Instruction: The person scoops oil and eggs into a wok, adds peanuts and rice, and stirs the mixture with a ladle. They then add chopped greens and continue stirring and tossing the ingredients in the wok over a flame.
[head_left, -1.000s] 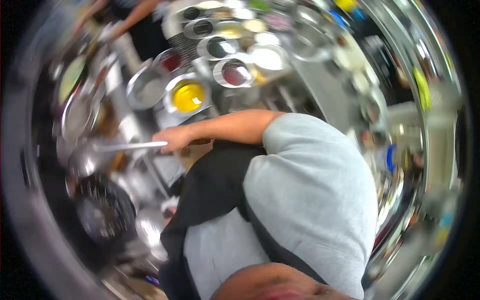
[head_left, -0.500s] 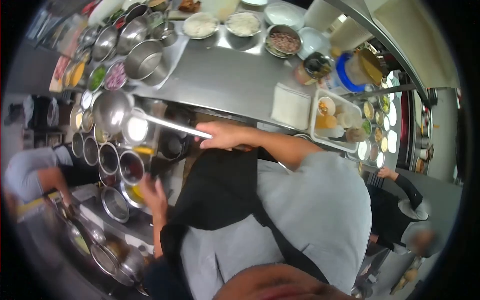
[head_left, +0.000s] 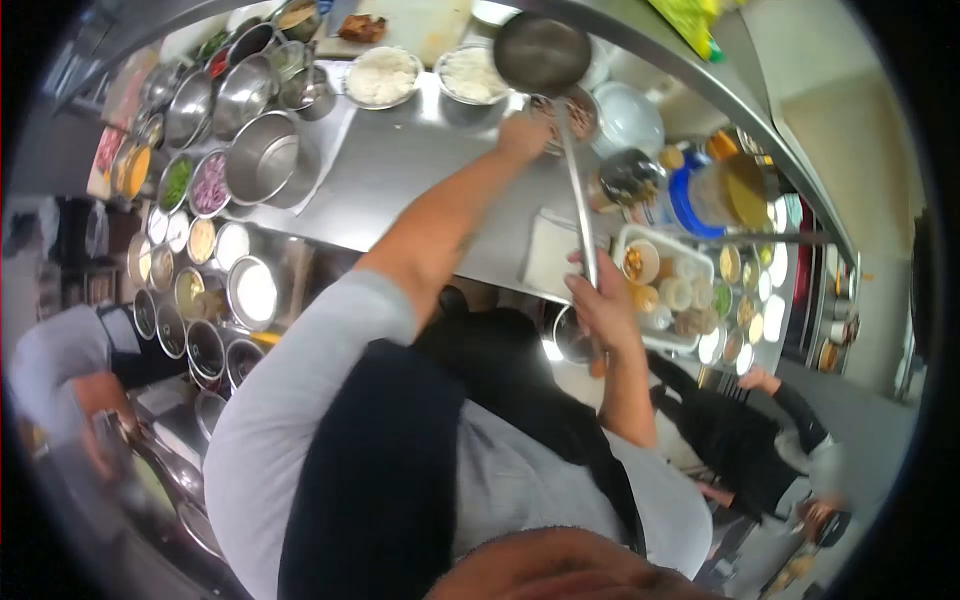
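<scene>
**Lengthwise away from the body: ladle in the right hand, left hand out at the far bowl**

Closest in, the right hand [head_left: 600, 300] sits at the near edge of the stainless-steel counter [head_left: 420, 170]. Its fingers are wrapped tight around the low end of a long-handled steel ladle [head_left: 577, 200]. Just beside that hand lie a white folded cloth [head_left: 550, 255] on its left and a white plastic tray of small tubs [head_left: 665, 285] on its right.

From the grip the ladle's long axis runs almost straight away from the person, across the counter from near edge to far edge and leaning slightly left. Its dark round cup is raised at the far end, above the counter's back edge.

The left hand [head_left: 525, 135] is well apart from the right — that arm is stretched out across the counter and reaches much farther. It rests at the left rim of a round steel bowl of pinkish-brown chopped filling [head_left: 585, 115], which stands toward the far right of the counter. Whether its fingers are pinched shut or loose cannot be told.

The handle crosses over this bowl, so the cup lies just beyond both the bowl and the left hand. The left hand is the nearer one to the cup, while the right hand holds the opposite end.

Farther left along the back edge stand two steel bowls of white rice [head_left: 380, 75].
</scene>
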